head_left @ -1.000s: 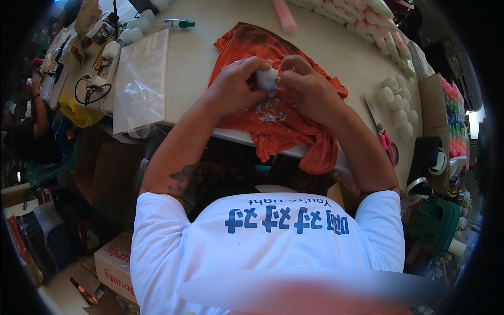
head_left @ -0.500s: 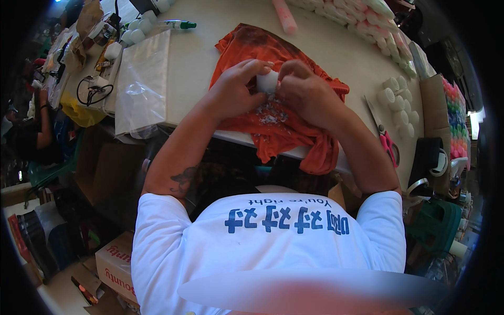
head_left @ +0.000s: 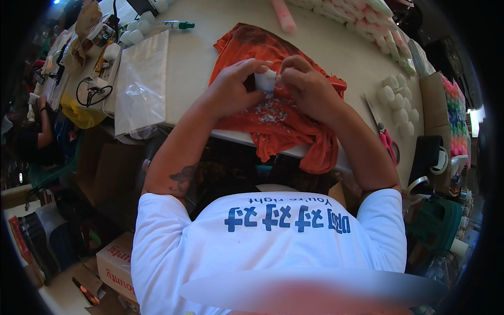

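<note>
My left hand [head_left: 235, 88] is closed round a short white cylinder [head_left: 265, 82], which looks like a candle, with its fingers on the far side and thumb on the near side. At the cylinder's right edge, my right hand [head_left: 310, 88] has its fingertips pinched together. A small pale bit shows there, too small to name. Beneath both hands an orange cloth [head_left: 310, 144] is spread and hangs over the table's near edge. Pale shavings [head_left: 271, 112] lie scattered on it, just below the cylinder.
Pink-handled scissors [head_left: 387, 140] and a cluster of white cylinders [head_left: 400, 105] lie to the right. Plastic sheets [head_left: 140, 86] and a green-capped bottle [head_left: 181, 24] are at left. A pink stick [head_left: 284, 17] and wrapped bundles [head_left: 362, 23] lie at the back. Another person's arm [head_left: 44, 126] shows far left.
My right hand has drawn slightly right, off the cylinder's side, so more of the cylinder shows. The left hand still grips it, now a little tilted.
</note>
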A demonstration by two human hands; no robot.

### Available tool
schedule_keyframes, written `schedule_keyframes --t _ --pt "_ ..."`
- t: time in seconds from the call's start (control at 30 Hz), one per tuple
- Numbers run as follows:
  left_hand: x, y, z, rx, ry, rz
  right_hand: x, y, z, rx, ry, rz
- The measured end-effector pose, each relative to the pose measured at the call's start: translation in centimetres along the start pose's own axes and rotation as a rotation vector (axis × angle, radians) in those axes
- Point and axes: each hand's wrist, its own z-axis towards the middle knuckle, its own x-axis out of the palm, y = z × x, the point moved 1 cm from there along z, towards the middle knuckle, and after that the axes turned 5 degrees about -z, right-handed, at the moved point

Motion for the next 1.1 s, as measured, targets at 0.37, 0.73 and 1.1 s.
schedule_keyframes --t 0.37,0.73,1.1 --pt "0.1 -0.6 0.2 -0.103 0.009 -0.012 -1.4 0.3 0.0 0.016 -0.141 -0.049" --pt "0.3 -0.6 0.3 -0.082 0.029 0.074 -0.5 0.8 0.3 -0.057 -0.118 -0.215" --pt "0.7 -0.3 0.4 0.034 0.005 0.095 -0.9 1.0 0.4 -0.057 -0.138 -0.191"
